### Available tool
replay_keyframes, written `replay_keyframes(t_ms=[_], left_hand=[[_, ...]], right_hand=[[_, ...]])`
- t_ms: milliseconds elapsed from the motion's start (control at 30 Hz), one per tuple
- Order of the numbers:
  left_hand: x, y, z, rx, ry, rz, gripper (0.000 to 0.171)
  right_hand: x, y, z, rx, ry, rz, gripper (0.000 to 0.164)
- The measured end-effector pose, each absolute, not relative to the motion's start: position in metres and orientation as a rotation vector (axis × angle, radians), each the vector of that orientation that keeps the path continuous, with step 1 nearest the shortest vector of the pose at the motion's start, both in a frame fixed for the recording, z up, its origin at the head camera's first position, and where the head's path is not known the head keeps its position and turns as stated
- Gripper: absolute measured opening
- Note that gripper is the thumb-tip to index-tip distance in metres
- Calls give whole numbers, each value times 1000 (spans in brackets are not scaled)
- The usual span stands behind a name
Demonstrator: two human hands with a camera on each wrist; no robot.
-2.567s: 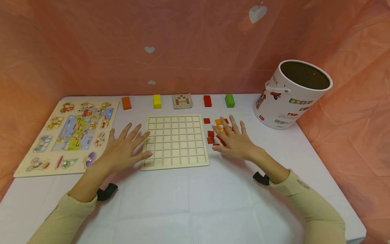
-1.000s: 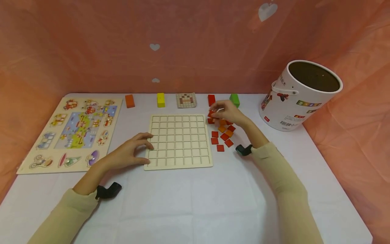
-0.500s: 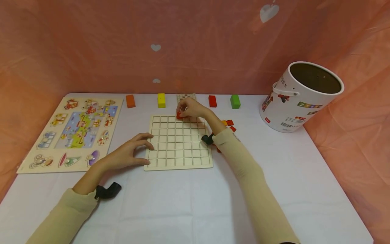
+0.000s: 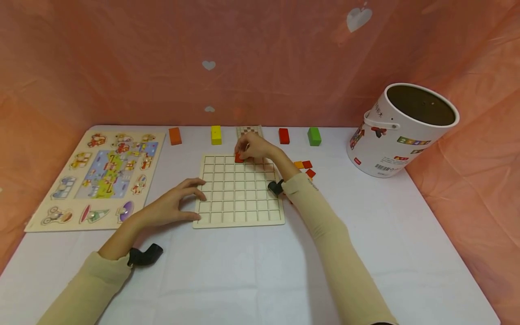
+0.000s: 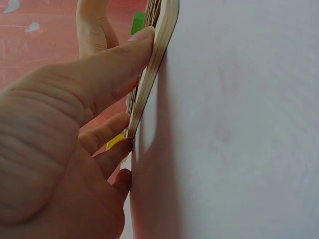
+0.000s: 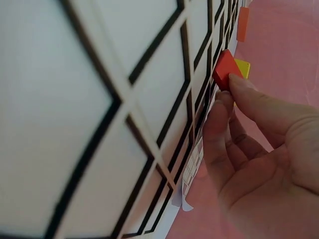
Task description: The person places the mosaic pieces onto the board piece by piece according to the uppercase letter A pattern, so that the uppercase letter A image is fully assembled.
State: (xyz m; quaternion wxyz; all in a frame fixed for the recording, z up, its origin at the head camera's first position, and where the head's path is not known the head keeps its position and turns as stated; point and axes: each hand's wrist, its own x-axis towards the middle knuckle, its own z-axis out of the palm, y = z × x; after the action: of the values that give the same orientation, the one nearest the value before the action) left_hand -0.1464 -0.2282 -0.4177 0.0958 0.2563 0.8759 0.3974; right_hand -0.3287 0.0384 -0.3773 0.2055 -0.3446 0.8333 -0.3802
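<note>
A pale wooden grid board [image 4: 227,194] of square cells lies in the middle of the white table. My right hand [image 4: 256,146] pinches a red square tile [image 4: 239,158] at a cell in the board's far row. The right wrist view shows the red tile [image 6: 228,69] between thumb and fingertips, tilted against the grid. My left hand [image 4: 168,205] rests at the board's left edge, thumb and loosely bent fingers touching its rim [image 5: 157,59]. Right of the board lie loose red tiles [image 4: 310,173] and an orange tile [image 4: 299,164]; my right forearm hides several others.
Along the back stand an orange block [image 4: 175,136], a yellow block [image 4: 216,135], a red block [image 4: 284,136] and a green block [image 4: 314,136]. A small pattern card [image 4: 243,130] is partly covered by my right hand. A picture puzzle [image 4: 40,216] lies left; a white bucket [image 4: 382,144] stands right.
My right hand has gone from the loose tiles to the board's far row, carrying a red tile, now lowered onto the grid. My left hand has settled on the board's left edge.
</note>
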Motion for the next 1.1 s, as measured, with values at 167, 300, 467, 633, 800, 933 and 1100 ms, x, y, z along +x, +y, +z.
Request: replay_keyframes(t_ms=[167, 300, 467, 633, 800, 933, 1100], left_hand=[[-146, -228, -417, 754, 2591, 1180, 36], [-145, -227, -417, 747, 2592, 1174, 37], [-145, -227, -416, 753, 2596, 1176, 36], [-146, -227, -417, 764, 2594, 1176, 36], [-148, -226, -419, 764, 2590, 1176, 36], [-148, -227, -418, 763, 2598, 1173, 36], [-147, -227, -417, 753, 2592, 1175, 37]], right_hand=[[-329, 38, -379, -992, 2346, -1033, 11], [-326, 37, -381, -984, 2368, -1022, 9], [-326, 37, -379, -978, 2390, -999, 8], [-329, 58, -372, -992, 2387, -1063, 17], [-331, 106, -360, -945, 2395, -1107, 27], [-329, 150, -356, -831, 2418, -1087, 27], [-324, 199, -364, -681, 2414, -1056, 19]])
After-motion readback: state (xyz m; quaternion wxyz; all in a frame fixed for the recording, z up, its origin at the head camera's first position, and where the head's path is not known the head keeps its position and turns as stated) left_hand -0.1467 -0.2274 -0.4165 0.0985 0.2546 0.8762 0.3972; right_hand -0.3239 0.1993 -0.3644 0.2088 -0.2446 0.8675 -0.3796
